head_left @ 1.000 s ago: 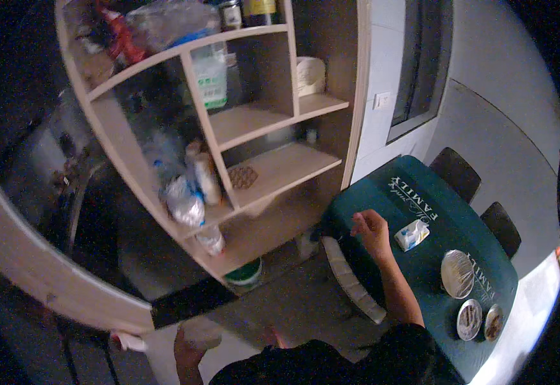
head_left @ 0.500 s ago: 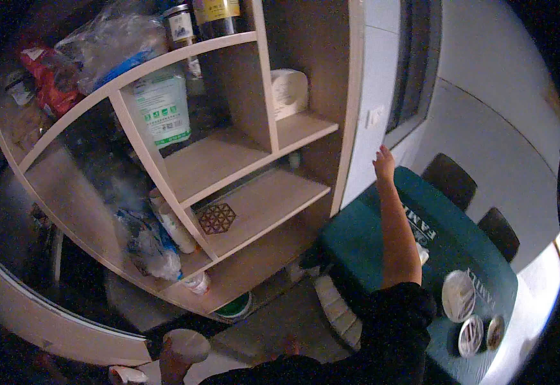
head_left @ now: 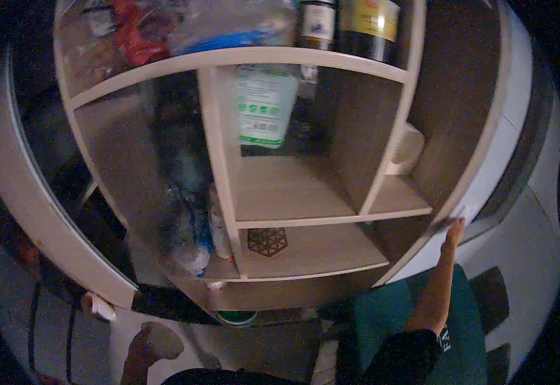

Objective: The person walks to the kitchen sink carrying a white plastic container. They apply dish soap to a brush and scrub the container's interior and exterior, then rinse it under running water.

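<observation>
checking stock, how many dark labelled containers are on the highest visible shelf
2: a white-labelled container right of the plastic bag, and a yellow-labelled container right of that. Others may be hidden behind.

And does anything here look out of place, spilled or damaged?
Nothing looks plainly spilled or broken, though the view is dim and grainy. The clear plastic bag on the upper shelf and the crumpled bag low in the tall left compartment look mildly untidy, both bunched loosely.

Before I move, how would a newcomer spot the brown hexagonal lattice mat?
Find the pale wooden shelving unit filling mid-view. Below the white-and-green package, on a lower shelf, lies the brown hexagonal lattice mat. Its triangular cutouts set it apart from neighbours.
</observation>
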A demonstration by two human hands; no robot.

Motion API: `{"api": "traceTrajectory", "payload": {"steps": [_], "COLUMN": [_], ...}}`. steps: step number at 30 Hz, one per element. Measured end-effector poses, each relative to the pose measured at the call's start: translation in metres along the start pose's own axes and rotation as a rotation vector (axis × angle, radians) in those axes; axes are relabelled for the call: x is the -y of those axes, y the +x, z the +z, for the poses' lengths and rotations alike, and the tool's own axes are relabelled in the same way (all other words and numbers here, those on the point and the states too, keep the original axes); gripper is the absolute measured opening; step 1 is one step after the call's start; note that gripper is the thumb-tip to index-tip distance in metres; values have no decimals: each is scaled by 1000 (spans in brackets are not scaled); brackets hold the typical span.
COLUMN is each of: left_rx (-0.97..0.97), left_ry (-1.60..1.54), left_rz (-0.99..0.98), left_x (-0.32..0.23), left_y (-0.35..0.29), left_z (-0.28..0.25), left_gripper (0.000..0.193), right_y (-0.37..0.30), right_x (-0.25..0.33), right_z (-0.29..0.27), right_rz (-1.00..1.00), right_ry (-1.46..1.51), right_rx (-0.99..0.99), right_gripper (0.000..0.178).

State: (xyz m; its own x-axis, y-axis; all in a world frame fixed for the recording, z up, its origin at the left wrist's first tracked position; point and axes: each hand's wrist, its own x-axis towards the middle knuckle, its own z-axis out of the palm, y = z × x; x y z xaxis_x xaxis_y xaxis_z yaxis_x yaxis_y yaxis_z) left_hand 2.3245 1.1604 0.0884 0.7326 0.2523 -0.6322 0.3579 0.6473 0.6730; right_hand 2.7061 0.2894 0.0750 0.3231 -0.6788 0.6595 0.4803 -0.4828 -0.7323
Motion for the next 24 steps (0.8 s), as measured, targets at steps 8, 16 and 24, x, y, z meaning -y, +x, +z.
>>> {"api": "traceTrajectory", "payload": {"steps": [8, 16, 24], "left_rx": [-12, 128, 407], "left_ry": [-455, -495, -599], "left_rz": [-126, 92, 269], "left_x": [11, -13, -110], "left_y": [34, 53, 56], "left_z": [-30, -95, -191], "left_gripper": [31, 49, 65], "right_y": [-26, -337, -601], "right_x": [59, 435, 565], "right_z": [-4, 96, 244], "right_rz": [201, 212, 64], "right_ry": [44, 995, 366], "right_rx": [-205, 1108, 2489], "right_gripper": [33, 31, 22]}}
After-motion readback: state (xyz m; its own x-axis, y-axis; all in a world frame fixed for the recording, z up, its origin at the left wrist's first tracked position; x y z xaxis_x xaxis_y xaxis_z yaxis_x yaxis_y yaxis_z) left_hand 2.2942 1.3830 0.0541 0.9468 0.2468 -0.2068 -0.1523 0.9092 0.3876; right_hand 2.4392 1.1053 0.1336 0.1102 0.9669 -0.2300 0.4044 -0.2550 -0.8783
